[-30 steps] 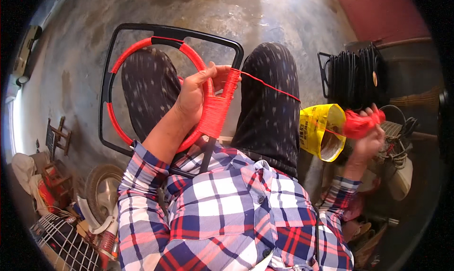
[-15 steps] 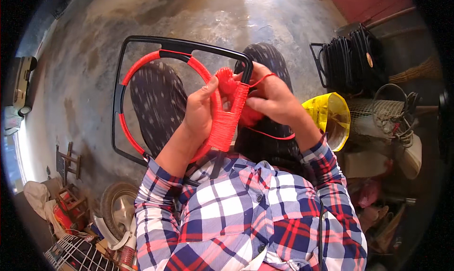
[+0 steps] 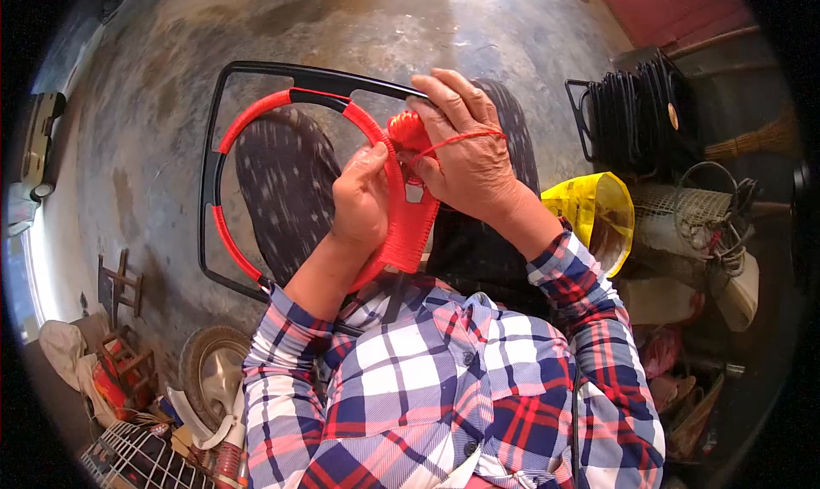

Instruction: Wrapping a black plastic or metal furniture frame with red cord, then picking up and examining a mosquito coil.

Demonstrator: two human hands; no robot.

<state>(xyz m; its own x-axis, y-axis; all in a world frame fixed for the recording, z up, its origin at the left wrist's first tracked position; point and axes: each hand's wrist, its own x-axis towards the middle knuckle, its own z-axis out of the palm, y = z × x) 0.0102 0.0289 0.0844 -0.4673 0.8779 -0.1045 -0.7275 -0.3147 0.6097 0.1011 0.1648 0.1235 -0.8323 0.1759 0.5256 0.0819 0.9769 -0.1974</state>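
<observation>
A black metal frame (image 3: 203,233) with a round inner ring rests across my lap. Red cord is wound tightly over parts of the ring and over the broad joint (image 3: 403,245) at its right side. My left hand (image 3: 363,194) is closed on the cord-wrapped ring, thumb on top. My right hand (image 3: 470,152) bends over the frame's far right corner, its thumb and fingers around a bundle of red cord (image 3: 408,132) between both hands. A strand of that cord crosses the back of my right hand. The right fingertips are partly hidden.
To the right stand a stack of black frames (image 3: 628,113), a yellow bag (image 3: 589,211), and a wire-mesh roll (image 3: 683,211). At the lower left are a wheel (image 3: 213,374), a white wire rack (image 3: 145,455) and a small wooden stool (image 3: 124,288). A broom (image 3: 756,139) lies far right.
My right hand has risen from beside the wrapped joint to over the frame's far right corner, fingers stretching further. The strand now lies across its back. My left hand stays on the ring.
</observation>
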